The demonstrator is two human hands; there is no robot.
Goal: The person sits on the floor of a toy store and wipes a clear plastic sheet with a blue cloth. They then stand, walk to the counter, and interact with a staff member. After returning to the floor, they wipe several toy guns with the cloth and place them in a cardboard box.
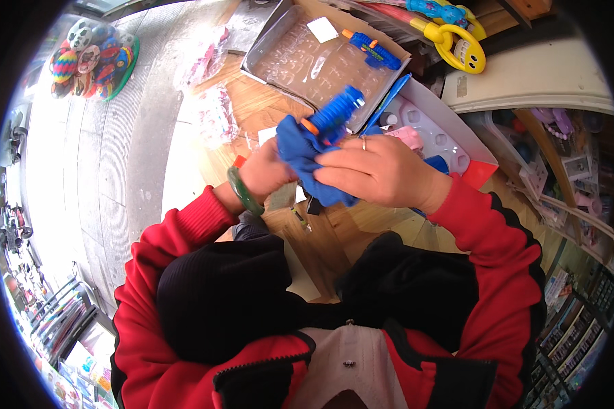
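A blue toy water gun (335,113) with an orange part is held up over the floor, partly wrapped in a blue cloth (307,163). My left hand (268,171), with a green bangle at the wrist, grips the cloth from the left, its fingertips mostly hidden. From the right, my right hand (373,166), wearing a ring, pinches the cloth just below the toy. How the toy's grip sits inside the cloth is hidden. Beyond my hands, a similar blue water gun (376,50) lies in an open cardboard box (286,59) lined with clear plastic.
A white tray-like box (447,120) holding a pink toy (407,137) stands at right. Plastic-wrapped packets (217,115) lie on the wooden floor at left. Yellow smiling toys (463,48) are at top right, shelves of goods at far right. A netted bundle of balls (89,61) rests outside.
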